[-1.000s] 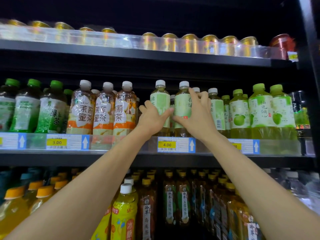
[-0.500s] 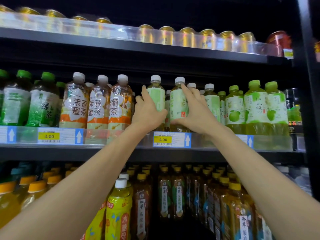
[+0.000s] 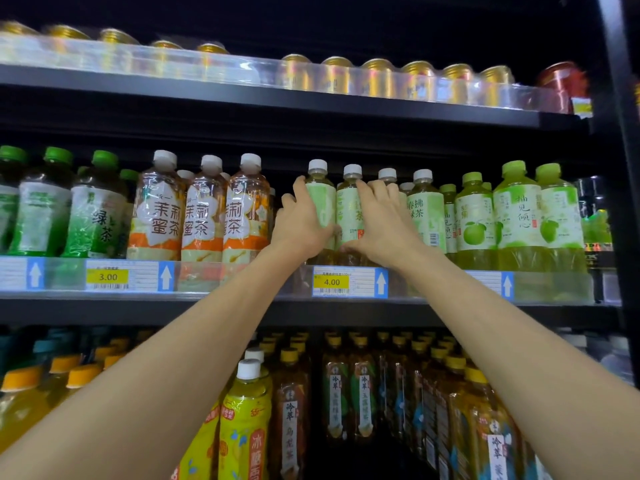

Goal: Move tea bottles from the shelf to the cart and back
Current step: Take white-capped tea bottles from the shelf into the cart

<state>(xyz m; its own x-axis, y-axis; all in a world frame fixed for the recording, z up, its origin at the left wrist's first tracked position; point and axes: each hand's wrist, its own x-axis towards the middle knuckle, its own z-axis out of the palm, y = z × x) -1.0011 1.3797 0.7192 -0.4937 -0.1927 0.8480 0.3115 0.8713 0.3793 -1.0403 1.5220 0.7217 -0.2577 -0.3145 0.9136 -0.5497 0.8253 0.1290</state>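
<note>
Two pale-green tea bottles with white caps stand side by side on the middle shelf (image 3: 311, 303), above the 4.00 price tag (image 3: 331, 281). My left hand (image 3: 300, 223) grips the left tea bottle (image 3: 322, 199) from its left side. My right hand (image 3: 384, 223) wraps around the right tea bottle (image 3: 350, 202), fingers over its label. Both bottles stand upright, their bases behind the clear shelf rail. A matching bottle (image 3: 423, 213) stands just to the right. No cart is in view.
Orange-labelled jasmine tea bottles (image 3: 201, 216) stand left of my hands, dark green tea bottles (image 3: 93, 209) further left. Lime-green bottles (image 3: 519, 216) fill the right. Gold cans (image 3: 377, 77) line the top shelf. Yellow and brown bottles (image 3: 246, 417) crowd the shelf below.
My left hand has slid up and round its bottle, and my right hand has closed tighter on its bottle. The view has shifted slightly.
</note>
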